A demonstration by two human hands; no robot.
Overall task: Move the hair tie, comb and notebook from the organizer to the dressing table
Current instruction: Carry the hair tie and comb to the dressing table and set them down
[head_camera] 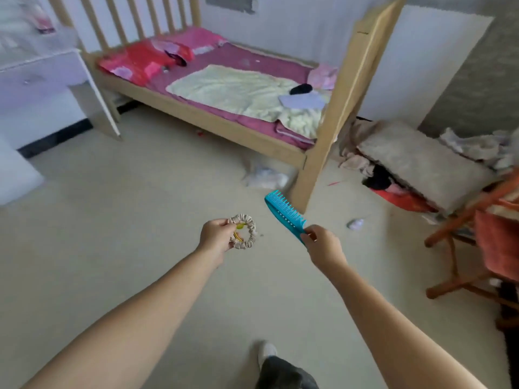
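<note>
My left hand (214, 235) pinches a beige scrunchie hair tie (247, 230) with a small yellow piece on it, held out over the floor. My right hand (323, 245) grips the handle of a blue comb (283, 211), teeth pointing up and right. Both arms reach forward at mid frame. A white dressing table (42, 77) stands at the far left, blurred. A pale purple flat thing (302, 101) lies on the bed; I cannot tell whether it is the notebook. No organizer shows.
A wooden bed (224, 127) with a pink sheet and cream blanket fills the middle back. Its post (314, 175) stands just beyond the comb. Piled cloth and a cushion (415, 158) lie at right, with a wooden chair (460, 242). Scraps litter the floor.
</note>
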